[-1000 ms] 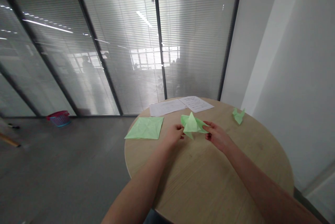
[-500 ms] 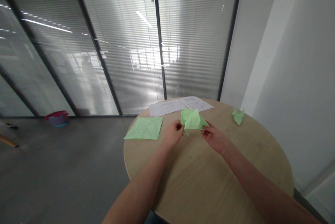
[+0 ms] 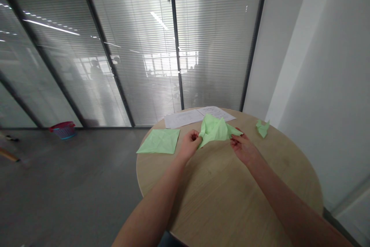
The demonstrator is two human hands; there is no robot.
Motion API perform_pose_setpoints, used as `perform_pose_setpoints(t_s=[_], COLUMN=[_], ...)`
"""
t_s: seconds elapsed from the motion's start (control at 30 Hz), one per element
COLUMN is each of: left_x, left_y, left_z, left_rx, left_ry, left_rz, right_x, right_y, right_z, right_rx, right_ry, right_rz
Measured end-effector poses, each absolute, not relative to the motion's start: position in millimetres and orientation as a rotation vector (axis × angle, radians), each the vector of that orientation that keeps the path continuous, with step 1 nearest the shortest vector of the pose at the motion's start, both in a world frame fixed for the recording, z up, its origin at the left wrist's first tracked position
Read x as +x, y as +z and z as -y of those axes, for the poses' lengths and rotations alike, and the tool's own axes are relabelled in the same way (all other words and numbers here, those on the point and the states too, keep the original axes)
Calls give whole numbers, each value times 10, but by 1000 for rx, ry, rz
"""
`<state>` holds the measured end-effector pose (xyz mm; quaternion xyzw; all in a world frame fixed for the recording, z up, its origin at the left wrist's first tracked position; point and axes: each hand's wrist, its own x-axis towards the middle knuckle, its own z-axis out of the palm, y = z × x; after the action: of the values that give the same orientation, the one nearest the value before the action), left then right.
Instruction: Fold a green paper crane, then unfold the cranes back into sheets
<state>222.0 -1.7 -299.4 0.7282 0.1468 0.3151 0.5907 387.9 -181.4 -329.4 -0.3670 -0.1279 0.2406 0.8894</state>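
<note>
A creased sheet of light green paper is stretched between my two hands above the round wooden table, its middle bulging up in folds. My left hand pinches its left edge between thumb and fingers. At the opposite corner my right hand is closed on the paper, with the thumb below and fingers partly hidden behind it. To the left of my left hand lies a flat green sheet with crease lines. A small folded green paper piece sits on the table beyond my right hand.
White printed pages lie at the far side of the round wooden table. A red and blue basket stands on the floor to the left. Glass panels with blinds rise behind the table, and a white wall is at the right.
The green paper has opened out wider and flatter between my hands. My right hand has moved to the right, my left slightly left.
</note>
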Motion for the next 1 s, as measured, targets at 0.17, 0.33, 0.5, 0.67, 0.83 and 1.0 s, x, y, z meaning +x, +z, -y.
perform_pose_setpoints(t_s=[0.17,0.33,0.5,0.67,0.83,1.0], left_x=[2175,2099,2069,2117,2232,2283], left_y=[-2961,-2876,-2816,-2880,-3033,-3103], left_z=[-61,-52,-51,-89,-125,-131], left_rx=[1686,1710,1736,1680,1637,1602], left_ry=[738,600,608,643,763,818], left_rz=[-262,-272,-257,-260,-310,-389], right_x=[3966,4024,4044,4051,4032,3924], right_y=[-3292,-3262,-3175,-3154,-3252,-3276], right_z=[1874,1911,1966,1969,1942,1987], right_rx=[-787,-772,-716,-691,-899,-1379], right_ry=[467,423,433,399,192,-378], right_rz=[277,230,210,237,205,481])
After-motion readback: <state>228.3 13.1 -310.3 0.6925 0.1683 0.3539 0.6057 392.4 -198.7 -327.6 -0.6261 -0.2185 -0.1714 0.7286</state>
